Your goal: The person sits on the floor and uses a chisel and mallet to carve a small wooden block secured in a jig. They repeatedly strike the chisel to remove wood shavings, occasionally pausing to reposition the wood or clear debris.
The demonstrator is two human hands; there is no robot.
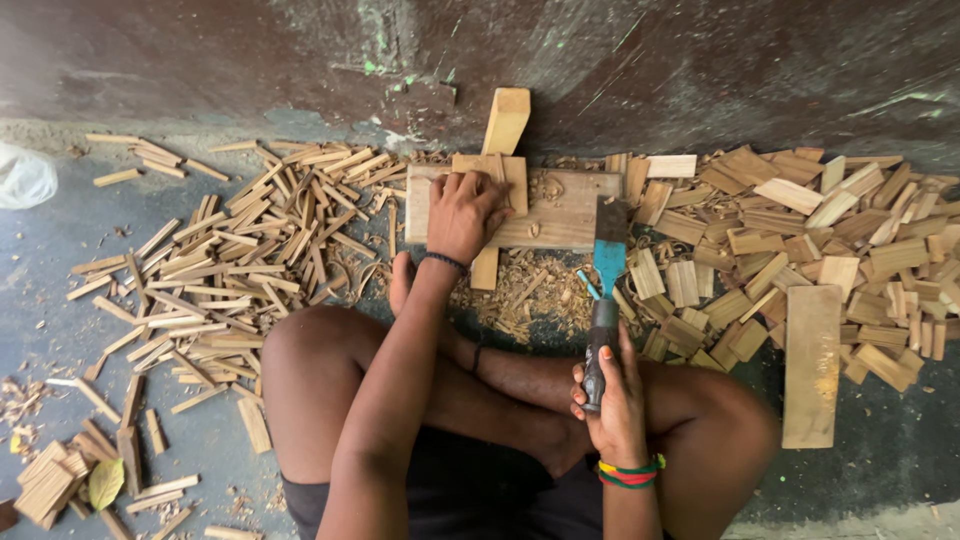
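I sit cross-legged on the floor. My left hand [464, 213] presses down on a narrow wooden strip [494, 205] that lies across a flat wooden board [560, 215] in front of my feet. My right hand [612, 395] grips the dark handle of a cleaver [608, 255] with a blue-painted blade, held upright to the right of the strip, its blade tip over the board's right end. Another pale wooden stick [506, 120] leans against the wall just behind the board.
A heap of thin split sticks [240, 250] spreads on the left, a pile of short flat wood blocks [800, 240] on the right, and a longer plank [812, 365] lies beside my right knee. Shavings [525, 290] lie under the board. A dark wall [620, 60] runs behind.
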